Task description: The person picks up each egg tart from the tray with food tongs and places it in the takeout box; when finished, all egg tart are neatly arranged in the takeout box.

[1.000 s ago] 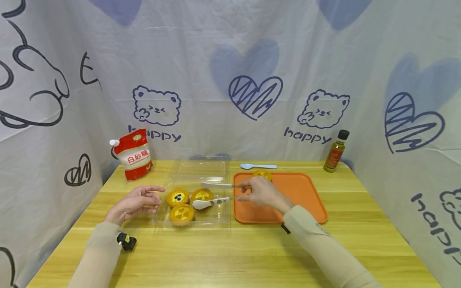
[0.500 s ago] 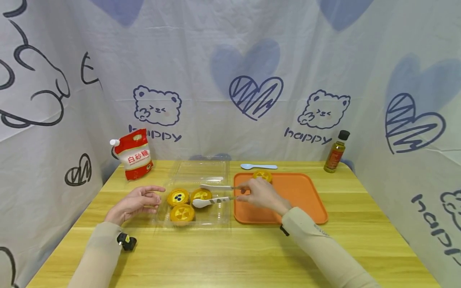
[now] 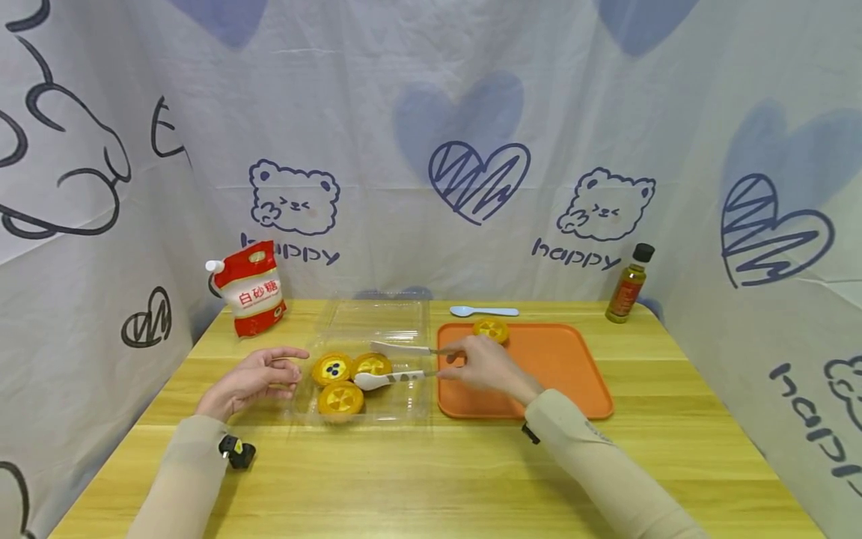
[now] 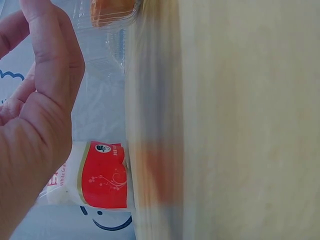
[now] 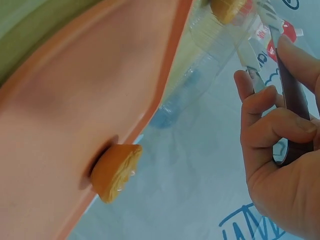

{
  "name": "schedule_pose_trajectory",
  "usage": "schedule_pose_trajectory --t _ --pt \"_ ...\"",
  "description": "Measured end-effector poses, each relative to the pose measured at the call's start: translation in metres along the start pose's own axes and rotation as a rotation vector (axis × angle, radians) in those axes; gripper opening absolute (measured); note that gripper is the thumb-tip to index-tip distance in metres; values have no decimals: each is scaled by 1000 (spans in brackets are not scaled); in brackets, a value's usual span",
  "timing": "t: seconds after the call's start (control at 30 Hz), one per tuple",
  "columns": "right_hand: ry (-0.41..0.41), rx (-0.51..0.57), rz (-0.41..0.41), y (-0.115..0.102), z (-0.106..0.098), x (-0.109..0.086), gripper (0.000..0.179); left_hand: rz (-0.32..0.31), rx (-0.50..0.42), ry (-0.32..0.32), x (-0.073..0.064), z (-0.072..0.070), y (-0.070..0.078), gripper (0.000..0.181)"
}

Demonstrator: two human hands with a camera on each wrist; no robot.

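My right hand (image 3: 488, 367), over the left side of the orange tray (image 3: 552, 374), grips a pair of tongs (image 3: 404, 376) with white tips. The spread tips lie on either side of a yellow-topped egg tart (image 3: 369, 362) in the clear plastic box (image 3: 411, 408). Two more tarts share the box: one dotted with dark berries (image 3: 333, 369), and a front one (image 3: 340, 400). In the right wrist view, fingers curl round the metal tong handle (image 5: 294, 95). My left hand (image 3: 256, 378) hovers by the box's left side, fingers loosely bent, holding nothing.
Another egg tart (image 3: 491, 332) sits at the tray's back left edge. Behind the tray lies a pale blue spoon (image 3: 485, 311). A red and white sugar bag (image 3: 256, 292) stands at the back left, an oil bottle (image 3: 627, 288) at the back right. The box lid (image 3: 377, 318) is folded back.
The tongs have moved slightly left, and the tart between their tips has shifted left toward the other two. My left hand has stayed in place.
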State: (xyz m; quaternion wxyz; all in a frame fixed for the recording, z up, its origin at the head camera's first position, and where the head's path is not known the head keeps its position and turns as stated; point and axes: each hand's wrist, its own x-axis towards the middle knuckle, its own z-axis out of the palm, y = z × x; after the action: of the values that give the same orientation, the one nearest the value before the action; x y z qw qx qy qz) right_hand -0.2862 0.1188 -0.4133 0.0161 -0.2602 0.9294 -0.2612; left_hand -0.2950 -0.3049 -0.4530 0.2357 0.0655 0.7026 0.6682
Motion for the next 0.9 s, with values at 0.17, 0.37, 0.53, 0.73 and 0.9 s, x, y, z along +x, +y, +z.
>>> schedule_pose_trajectory --t 0.17,0.37,0.53,0.73,0.9 --pt "-4 43 29 0 -5 -2 43 1 -2 4 0 0 0 54" --pt "4 58 50 1 -11 -5 42 -1 -4 0 0 -1 0 56" --pt "31 92 44 5 -17 -7 40 2 -2 -1 0 0 0 57" --pt "53 78 41 13 -21 -11 41 -3 2 3 -1 1 2 56" --pt "66 94 32 22 -23 -17 44 -2 8 -2 -2 2 2 58"
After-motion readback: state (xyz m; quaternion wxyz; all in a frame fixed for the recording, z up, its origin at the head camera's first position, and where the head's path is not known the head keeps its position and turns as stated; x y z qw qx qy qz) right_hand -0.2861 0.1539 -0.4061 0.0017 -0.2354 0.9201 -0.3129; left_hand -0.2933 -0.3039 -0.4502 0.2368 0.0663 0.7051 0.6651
